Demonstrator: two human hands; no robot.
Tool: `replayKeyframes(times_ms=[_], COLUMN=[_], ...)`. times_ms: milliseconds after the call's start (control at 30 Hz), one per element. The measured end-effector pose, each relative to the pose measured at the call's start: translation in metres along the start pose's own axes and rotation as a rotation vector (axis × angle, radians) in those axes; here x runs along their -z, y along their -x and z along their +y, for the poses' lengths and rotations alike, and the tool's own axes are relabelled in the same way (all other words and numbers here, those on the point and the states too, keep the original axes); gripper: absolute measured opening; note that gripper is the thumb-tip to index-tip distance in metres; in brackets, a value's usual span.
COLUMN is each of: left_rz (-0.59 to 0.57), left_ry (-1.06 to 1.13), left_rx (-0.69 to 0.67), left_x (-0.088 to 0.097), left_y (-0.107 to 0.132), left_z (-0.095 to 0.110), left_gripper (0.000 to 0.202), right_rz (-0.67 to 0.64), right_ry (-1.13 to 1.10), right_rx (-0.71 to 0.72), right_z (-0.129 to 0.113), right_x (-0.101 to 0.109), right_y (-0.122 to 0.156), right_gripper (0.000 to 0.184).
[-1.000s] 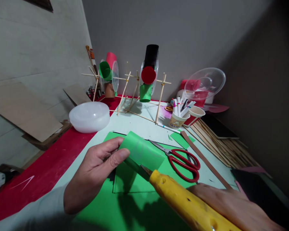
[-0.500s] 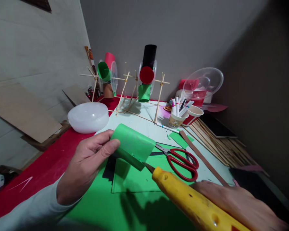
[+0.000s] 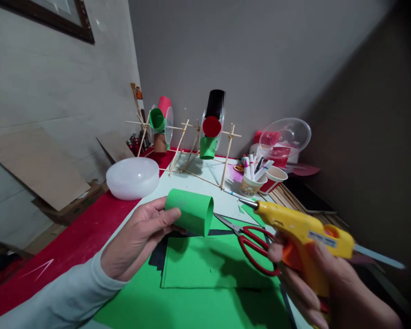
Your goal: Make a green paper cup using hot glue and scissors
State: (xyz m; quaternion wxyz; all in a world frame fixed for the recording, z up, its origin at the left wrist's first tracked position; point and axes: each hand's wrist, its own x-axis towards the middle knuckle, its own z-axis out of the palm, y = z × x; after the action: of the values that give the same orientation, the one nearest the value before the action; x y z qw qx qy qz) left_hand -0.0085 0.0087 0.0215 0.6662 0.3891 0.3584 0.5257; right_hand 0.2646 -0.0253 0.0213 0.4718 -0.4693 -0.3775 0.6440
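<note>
My left hand (image 3: 142, 233) pinches the left end of a green paper tube (image 3: 190, 211), held above the table with its open end to the right. My right hand (image 3: 315, 278) is wrapped round the grip of a yellow hot glue gun (image 3: 304, 224), its fingers at the orange trigger. The metal nozzle points left, apart from the tube, and a glue stick (image 3: 378, 256) juts from the back. Red-handled scissors (image 3: 256, 249) lie between the hands, on green sheets (image 3: 205, 269) with black paper under them.
Behind stands a wooden stick frame (image 3: 227, 155) carrying a wheel of coloured tubes (image 3: 211, 126); a second such wheel (image 3: 160, 119) is left of it. A white plastic bowl (image 3: 133, 179) sits at left. A cup of markers (image 3: 251, 184) and wooden sticks (image 3: 289, 196) are at right.
The glue gun has moved up and right, off the tube's lower edge, and turned side-on. The tube is rotated, its seam out of sight. The view has tilted up.
</note>
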Motion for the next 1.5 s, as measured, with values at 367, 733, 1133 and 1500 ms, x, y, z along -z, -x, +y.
replayKeyframes(times_ms=[367, 733, 1133, 1500], left_rz=[0.119, 0.164, 0.199, 0.109], left_ry=[-0.093, -0.126, -0.075, -0.113], left_rx=[0.082, 0.041, -0.026, -0.055], left_x=[-0.001, 0.000, -0.001, -0.006], left_y=[0.001, 0.000, -0.005, 0.006], left_z=[-0.008, -0.007, -0.012, -0.010], left_gripper=[0.020, 0.030, 0.032, 0.031], right_rz=[0.059, 0.040, 0.024, 0.276], right_ry=[-0.240, -0.162, -0.076, 0.390], right_rx=[-0.063, -0.111, -0.131, 0.074], right_z=[0.018, 0.036, 0.037, 0.005], right_x=[-0.017, -0.015, -0.007, 0.015], right_y=[-0.021, -0.032, -0.037, 0.008], right_gripper=[0.031, 0.026, 0.028, 0.055])
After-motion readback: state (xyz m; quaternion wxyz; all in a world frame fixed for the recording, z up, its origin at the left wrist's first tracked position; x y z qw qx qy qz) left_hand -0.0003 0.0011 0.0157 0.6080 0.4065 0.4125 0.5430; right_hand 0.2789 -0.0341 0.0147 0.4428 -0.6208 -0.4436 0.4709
